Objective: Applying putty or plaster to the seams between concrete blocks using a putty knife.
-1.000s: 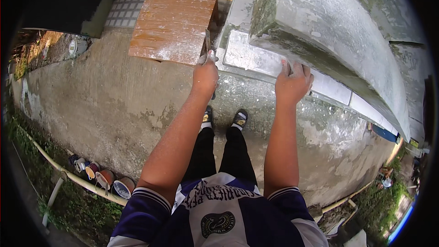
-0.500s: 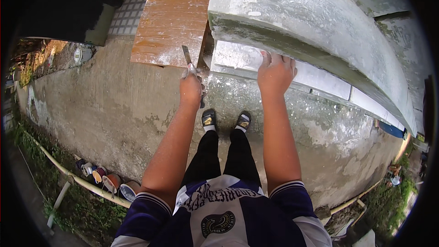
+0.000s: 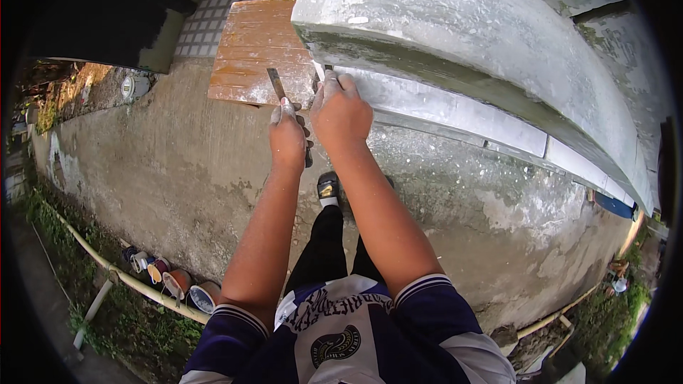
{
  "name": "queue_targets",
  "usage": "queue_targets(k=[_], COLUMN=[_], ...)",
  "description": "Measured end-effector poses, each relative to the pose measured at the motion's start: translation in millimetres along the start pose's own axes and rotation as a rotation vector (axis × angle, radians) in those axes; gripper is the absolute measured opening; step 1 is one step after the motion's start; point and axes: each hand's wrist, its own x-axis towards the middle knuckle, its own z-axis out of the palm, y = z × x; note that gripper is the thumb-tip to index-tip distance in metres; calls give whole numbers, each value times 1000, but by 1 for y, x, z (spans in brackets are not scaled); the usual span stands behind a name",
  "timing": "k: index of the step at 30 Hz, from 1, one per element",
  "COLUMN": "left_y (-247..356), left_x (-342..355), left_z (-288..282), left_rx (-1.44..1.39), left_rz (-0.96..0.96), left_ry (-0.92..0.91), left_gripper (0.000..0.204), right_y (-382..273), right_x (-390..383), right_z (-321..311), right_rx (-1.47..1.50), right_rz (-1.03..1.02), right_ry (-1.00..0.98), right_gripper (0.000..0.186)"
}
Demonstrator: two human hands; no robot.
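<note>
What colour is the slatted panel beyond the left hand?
The slatted panel is orange-brown, whitish-dusted; head view.

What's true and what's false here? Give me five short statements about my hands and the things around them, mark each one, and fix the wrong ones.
1. The left hand holds a flat-bladed tool. True.
2. The right hand hangs at the person's side. False: it is at the left end of the pale ledge.
3. A brown wooden top lies to the left of the concrete slab. True.
4. The row of containers stands at the upper right. False: it is at the lower left, beside a long pale pole.
5. The two hands are far apart. False: they are close together.
</note>
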Motion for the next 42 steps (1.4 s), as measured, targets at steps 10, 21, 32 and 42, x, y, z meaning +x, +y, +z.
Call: queue_targets(k=[10, 21, 32, 42], left_y=[3, 9, 10, 30], left_x=[6, 51, 31, 18], left_z=[30, 70, 82, 90], left_rx=[70, 897, 962, 1012], left_rz=[68, 306, 388, 272], left_ry=[-52, -23, 134, 9], left_gripper=[28, 31, 28, 32], right_y=[172, 62, 254, 73], right_x=[-21, -10, 1, 15], right_z=[-103, -34, -164, -44], right_rx=[-319, -18, -583, -148], right_rz=[136, -98, 492, 148], right_ry=[456, 247, 537, 198], right_gripper=[26, 30, 16, 21])
